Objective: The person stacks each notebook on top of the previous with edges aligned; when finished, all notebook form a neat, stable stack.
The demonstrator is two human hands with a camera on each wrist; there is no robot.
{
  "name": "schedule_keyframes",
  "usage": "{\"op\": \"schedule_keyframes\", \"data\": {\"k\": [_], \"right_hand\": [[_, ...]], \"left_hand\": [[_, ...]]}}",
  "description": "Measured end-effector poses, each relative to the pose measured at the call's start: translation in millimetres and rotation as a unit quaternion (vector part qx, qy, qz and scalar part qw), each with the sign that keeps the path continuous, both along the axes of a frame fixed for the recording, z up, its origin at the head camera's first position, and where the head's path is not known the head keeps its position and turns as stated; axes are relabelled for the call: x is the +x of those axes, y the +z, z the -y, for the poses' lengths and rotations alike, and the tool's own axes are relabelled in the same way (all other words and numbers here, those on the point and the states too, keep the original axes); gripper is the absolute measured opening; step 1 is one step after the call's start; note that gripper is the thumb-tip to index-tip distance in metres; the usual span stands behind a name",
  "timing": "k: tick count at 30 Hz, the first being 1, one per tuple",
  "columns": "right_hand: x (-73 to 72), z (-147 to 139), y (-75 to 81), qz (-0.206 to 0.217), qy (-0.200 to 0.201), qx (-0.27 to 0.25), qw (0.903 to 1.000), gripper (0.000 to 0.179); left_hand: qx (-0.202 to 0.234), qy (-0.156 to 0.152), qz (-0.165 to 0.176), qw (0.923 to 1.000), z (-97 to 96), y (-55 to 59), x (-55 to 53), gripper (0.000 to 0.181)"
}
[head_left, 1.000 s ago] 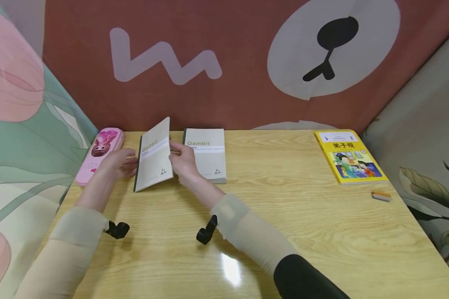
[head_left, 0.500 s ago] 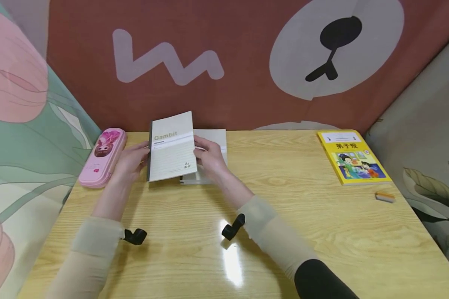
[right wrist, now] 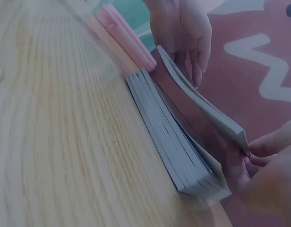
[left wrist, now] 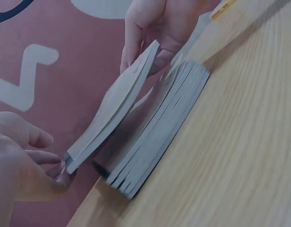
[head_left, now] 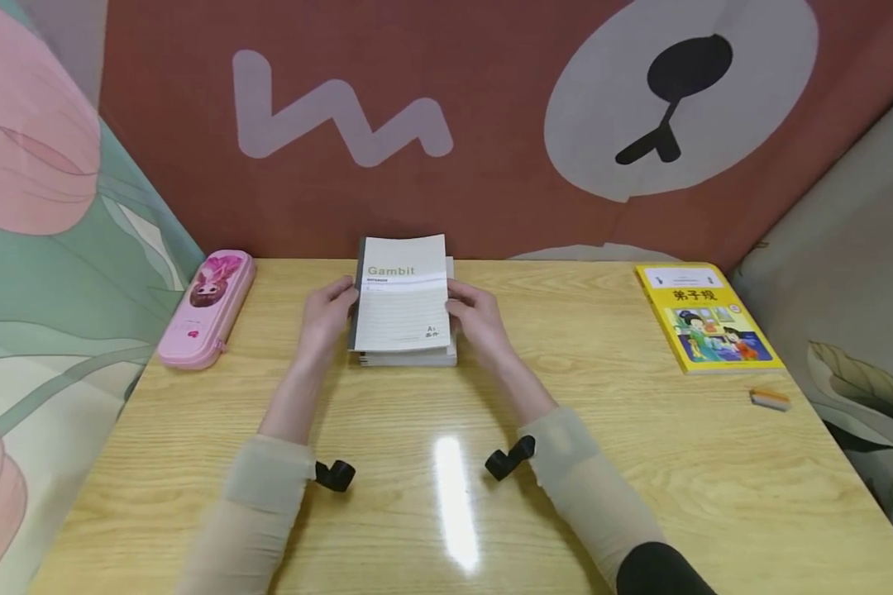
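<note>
A pale notebook (head_left: 402, 297) with a dark spine and "Gambit" on its cover is held just above a stack of similar notebooks (left wrist: 159, 127). The left wrist view shows a gap between it and the stack. My left hand (head_left: 327, 318) holds the spine edge, fingers under it (left wrist: 60, 172). At the opposite edge my right hand (head_left: 479, 318) pinches the notebook between thumb and fingers, as the right wrist view (right wrist: 270, 165) shows. In the head view the held notebook covers most of the stack.
A pink pencil case (head_left: 207, 310) lies at the back left of the wooden table (head_left: 387, 512). On the right are a yellow book (head_left: 707, 318) and a small orange-and-white eraser-like block (head_left: 770, 399). A patterned cloth wall (head_left: 491, 207) stands behind the table.
Both hands have carried the notebook rightward, from beside the pencil case to over the stack. It was steeply tilted and now lies nearly level, lined up with the stack.
</note>
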State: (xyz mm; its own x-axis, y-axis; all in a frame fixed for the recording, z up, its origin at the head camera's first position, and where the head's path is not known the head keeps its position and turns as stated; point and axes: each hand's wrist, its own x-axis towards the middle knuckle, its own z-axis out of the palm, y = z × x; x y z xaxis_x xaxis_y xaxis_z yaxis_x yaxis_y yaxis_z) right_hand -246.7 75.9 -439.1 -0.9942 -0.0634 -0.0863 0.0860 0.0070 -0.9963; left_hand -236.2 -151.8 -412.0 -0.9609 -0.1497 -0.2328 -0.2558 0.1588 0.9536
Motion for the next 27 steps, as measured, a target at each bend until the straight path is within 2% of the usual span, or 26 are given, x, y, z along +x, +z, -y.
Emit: {"op": "schedule_keyframes", "data": {"k": [5,8,18,27], "right_hand": [[-0.5,-7.0,-6.3,-0.002,-0.023,0.029,0.9993,0.044],[-1.1,-7.7,-10.4,-0.008,-0.030,0.045,0.9985,0.044],[-4.5,-7.5,-23.9,-0.011,-0.029,0.079,0.9964,0.043],[-4.8,-6.4,-25.8,-0.010,0.000,0.114,0.9934,0.045]], "left_hand": [[-0.068,0.000,-0.018,0.9975,-13.4,-10.0,0.2,0.051],[-0.091,0.000,-0.025,0.9955,-17.3,-15.1,1.7,0.050],[-0.113,-0.010,-0.025,0.9932,-18.5,-25.3,6.5,0.051],[-0.116,-0.031,-0.028,0.9923,-16.6,-28.6,7.0,0.051]]}}
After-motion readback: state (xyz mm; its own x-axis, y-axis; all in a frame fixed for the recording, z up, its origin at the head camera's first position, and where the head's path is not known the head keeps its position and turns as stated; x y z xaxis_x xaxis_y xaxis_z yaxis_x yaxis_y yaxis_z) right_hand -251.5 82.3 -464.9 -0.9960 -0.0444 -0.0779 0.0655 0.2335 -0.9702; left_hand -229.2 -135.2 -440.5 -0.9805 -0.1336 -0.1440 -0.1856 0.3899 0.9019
